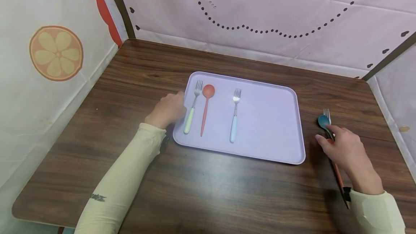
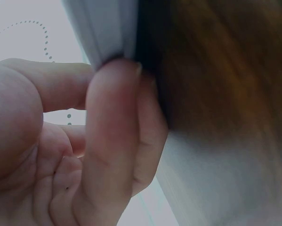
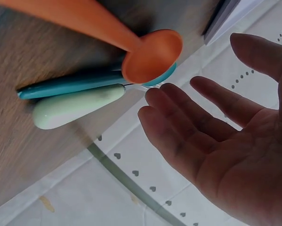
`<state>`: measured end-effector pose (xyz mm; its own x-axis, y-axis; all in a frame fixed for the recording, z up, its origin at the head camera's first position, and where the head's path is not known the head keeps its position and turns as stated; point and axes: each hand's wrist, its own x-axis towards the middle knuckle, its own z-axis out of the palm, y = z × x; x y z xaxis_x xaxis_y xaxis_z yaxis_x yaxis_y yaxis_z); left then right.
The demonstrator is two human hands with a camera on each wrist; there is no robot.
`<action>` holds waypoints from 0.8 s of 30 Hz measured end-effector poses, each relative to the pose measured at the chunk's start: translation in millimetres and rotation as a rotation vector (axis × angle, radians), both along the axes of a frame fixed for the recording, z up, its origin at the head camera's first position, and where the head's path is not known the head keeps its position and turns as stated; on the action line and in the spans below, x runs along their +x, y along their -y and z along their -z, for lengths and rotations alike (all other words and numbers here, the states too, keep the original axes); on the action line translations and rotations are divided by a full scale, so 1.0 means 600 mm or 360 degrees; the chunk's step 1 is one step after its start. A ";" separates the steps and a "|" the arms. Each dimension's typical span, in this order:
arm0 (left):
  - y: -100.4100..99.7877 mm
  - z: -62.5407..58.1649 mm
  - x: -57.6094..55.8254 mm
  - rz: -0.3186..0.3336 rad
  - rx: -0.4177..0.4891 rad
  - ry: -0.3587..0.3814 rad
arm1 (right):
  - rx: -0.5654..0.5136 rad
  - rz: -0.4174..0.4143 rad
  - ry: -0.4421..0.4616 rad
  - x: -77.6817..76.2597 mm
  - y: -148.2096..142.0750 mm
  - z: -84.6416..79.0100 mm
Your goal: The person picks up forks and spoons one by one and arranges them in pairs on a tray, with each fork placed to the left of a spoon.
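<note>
My left hand [image 1: 169, 109] grips the left rim of a lilac tray [image 1: 269, 122]; in the left wrist view, thumb and fingers pinch the tray edge [image 2: 105, 33]. On the tray lie a fork with a pale green handle [image 1: 189, 120], a coral spoon [image 1: 208, 91] and a fork with a light blue handle [image 1: 233, 127]. My right hand [image 1: 349, 151] hovers right of the tray, fingers loosely extended and holding nothing. Close to its fingertips are an orange spoon [image 3: 155, 54], a teal spoon [image 3: 79, 84] and a green-handled fork [image 3: 77, 107], bunched together and partly overlapping.
The brown wooden table [image 1: 208, 190] carries everything. A pink printed cloth [image 1: 276, 6] hangs along its back edge, and white cloth [image 1: 19, 118] borders the left side. The tray's raised rim stands between its cutlery and the right-hand pieces.
</note>
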<state>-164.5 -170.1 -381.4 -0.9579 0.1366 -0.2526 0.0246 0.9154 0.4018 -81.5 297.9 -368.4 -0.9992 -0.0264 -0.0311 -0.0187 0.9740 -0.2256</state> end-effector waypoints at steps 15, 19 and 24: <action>0.000 0.000 -0.001 -0.0006 -0.0006 -0.0002 | 0.0030 0.0060 0.0057 -0.009 -0.019 0.011; -0.001 -0.001 -0.001 -0.0007 -0.0011 -0.0014 | 0.0044 0.0057 0.0148 -0.011 -0.026 0.011; -0.001 -0.002 0.000 -0.0012 -0.0009 0.0003 | 0.0036 0.0058 0.0190 -0.014 -0.030 0.014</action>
<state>-164.8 -169.6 -380.1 -0.9583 0.1281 -0.2554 0.0169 0.9178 0.3968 -89.7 316.0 -377.0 -0.9886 0.0120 -0.1498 0.0425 0.9784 -0.2023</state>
